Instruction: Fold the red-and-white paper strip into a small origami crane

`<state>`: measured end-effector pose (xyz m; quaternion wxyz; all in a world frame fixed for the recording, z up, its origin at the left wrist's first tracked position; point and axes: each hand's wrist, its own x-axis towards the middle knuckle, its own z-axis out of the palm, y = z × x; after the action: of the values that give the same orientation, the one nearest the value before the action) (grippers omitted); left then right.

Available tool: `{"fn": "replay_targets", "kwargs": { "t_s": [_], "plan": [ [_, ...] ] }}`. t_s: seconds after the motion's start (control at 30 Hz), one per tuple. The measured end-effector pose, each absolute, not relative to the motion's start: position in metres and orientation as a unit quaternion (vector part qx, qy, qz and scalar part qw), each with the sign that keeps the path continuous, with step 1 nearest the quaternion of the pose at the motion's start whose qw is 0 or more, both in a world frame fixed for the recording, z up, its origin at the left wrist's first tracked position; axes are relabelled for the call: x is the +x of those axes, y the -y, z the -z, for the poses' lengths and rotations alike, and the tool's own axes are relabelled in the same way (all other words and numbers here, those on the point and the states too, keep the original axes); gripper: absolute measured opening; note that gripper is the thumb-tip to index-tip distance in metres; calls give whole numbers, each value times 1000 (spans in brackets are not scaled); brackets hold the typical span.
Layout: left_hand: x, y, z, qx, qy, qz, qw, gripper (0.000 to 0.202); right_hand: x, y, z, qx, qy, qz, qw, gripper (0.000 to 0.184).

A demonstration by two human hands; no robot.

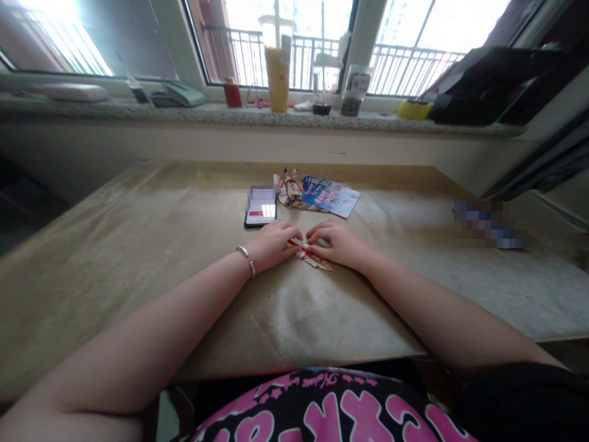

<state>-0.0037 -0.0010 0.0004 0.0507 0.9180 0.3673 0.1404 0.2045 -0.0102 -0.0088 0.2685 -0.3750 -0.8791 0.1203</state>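
red-white folded paper (316, 261) lies flat, gripped at its ends by left hand (275, 242) and right hand (339, 241).

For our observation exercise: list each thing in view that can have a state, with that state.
left hand: fingers curled, tips on paper strip.
right hand: fingers curled, on the strip.
paper strip: folded, under both hands.
phone: face up, screen lit.
printed sheet: unfolded, flat.
folded pieces: bunched beside sheet.
tall cup: upright, yellow drink inside.
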Motion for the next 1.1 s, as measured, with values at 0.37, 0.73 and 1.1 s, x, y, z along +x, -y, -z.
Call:
{"fn": "replay_targets", "kwargs": {
  "t_s": [0.37,0.73,1.1],
  "plan": [
    [-5,1,2,914,-340,-202,96,22,195,15,6,-430,824,-228,289,9],
    [0,7,-4,891,-342,-269,127,23,191,14,16,-444,739,-347,369,18],
    [0,4,-3,925,-327,-174,81,17,192,20,11,-426,789,-276,346,17]
  ]
}}
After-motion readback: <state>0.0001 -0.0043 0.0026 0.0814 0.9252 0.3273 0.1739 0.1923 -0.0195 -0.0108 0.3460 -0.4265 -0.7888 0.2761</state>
